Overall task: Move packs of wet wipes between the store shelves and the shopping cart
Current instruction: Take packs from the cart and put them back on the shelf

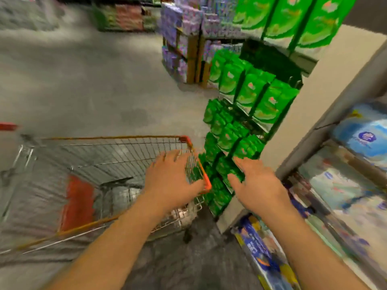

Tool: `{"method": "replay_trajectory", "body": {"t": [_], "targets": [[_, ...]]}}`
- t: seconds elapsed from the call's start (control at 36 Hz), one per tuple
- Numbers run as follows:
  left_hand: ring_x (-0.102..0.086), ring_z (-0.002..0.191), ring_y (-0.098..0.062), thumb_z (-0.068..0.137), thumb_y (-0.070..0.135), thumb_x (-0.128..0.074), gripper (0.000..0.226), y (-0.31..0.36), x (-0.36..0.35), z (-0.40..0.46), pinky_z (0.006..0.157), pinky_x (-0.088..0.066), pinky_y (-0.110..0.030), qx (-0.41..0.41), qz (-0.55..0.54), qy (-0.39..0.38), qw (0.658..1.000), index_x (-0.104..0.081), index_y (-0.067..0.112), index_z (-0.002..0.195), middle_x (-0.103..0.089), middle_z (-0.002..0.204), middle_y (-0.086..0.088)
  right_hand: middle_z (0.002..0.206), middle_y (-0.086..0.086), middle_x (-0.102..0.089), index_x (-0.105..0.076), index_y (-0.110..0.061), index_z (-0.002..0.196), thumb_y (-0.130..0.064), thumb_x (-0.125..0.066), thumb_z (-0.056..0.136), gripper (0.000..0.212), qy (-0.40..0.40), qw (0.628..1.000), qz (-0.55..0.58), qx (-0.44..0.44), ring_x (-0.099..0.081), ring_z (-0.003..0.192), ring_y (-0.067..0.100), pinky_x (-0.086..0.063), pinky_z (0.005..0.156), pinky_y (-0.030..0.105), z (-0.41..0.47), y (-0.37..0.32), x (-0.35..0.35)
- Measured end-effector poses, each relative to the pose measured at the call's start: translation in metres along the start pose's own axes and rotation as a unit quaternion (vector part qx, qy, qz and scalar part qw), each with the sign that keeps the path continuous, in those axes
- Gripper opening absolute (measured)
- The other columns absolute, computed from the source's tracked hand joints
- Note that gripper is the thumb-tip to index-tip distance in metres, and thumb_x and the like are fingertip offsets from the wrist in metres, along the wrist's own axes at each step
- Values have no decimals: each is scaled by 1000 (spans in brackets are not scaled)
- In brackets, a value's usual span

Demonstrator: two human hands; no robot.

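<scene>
Bare forearms reach forward from the bottom of the view, and both hands are empty. The left hand (pixel 171 178) hangs spread and relaxed over the near corner of the shopping cart (pixel 104 151), just above its orange rim (pixel 204 174); whether it touches the wire is lost in the blur. The right hand (pixel 256 183) is also wide, fingers straight, its fingertips (pixel 237 161) level with the lower green packs (pixel 225 164) on the end shelf, close to them but not clearly on one.

Those green packs, probably the wet wipes, stand in tight upright rows on several shelf tiers (pixel 247 114), leaning against one another. No pack is visible in the cart; its basket shows only an orange-red flap (pixel 78 203) and something pale and unclear at the bottom.

The main risk, as I judge it, lies in that packing. Pulling one soft pack from a crowded row with flat fingers could drag its neighbours off the shallow ledge onto the floor (pixel 83 91). A loose one-handed pinch on slick film might slip. The cart corner sits just beside the shelf, so a pack swung low could catch the rim, or a nudge could roll the cart away.

Blue packs (pixel 364 139) fill the nearer right-hand shelves, purple ones (pixel 178 17) stand further off, so grabbing the wrong product is possible too.
</scene>
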State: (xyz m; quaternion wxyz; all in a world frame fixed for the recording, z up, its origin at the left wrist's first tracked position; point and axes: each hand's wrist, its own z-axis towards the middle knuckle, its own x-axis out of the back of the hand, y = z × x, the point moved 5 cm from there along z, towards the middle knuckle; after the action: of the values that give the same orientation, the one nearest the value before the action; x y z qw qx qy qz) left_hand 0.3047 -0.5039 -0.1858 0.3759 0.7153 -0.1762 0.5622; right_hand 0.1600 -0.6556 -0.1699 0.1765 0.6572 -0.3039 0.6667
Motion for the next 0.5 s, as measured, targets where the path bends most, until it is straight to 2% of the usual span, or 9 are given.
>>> {"method": "replay_trajectory", "body": {"t": [0.11, 0.28, 0.5], "targets": [[-19, 154, -27, 82, 78, -47, 93, -60, 6, -4, 123, -25, -49, 51, -1, 15, 999, -22, 35, 159, -20, 168, 3, 165, 1, -30, -27, -31, 159, -52, -42, 103, 61, -49, 997, 28, 57, -21, 154, 22, -12, 126, 47, 22, -60, -15], [-24, 151, -24, 87, 74, -50, 88, -117, 11, 1, 121, -27, -41, 106, -15, 7, 994, -24, 30, 160, -27, 166, 4, 157, 0, -43, -36, -27, 155, -49, -48, 102, 59, -52, 991, 24, 124, -36, 146, 23, -26, 119, 49, 57, -117, -41], [-29, 149, -25, 88, 70, -52, 84, -167, 1, 49, 118, -32, -42, 175, -37, -37, 983, -28, 31, 159, -33, 163, 2, 158, -2, -43, -38, -29, 155, -46, -51, 102, 58, -106, 982, 47, 150, -39, 143, 22, -32, 114, 37, 127, -147, -80]]}}
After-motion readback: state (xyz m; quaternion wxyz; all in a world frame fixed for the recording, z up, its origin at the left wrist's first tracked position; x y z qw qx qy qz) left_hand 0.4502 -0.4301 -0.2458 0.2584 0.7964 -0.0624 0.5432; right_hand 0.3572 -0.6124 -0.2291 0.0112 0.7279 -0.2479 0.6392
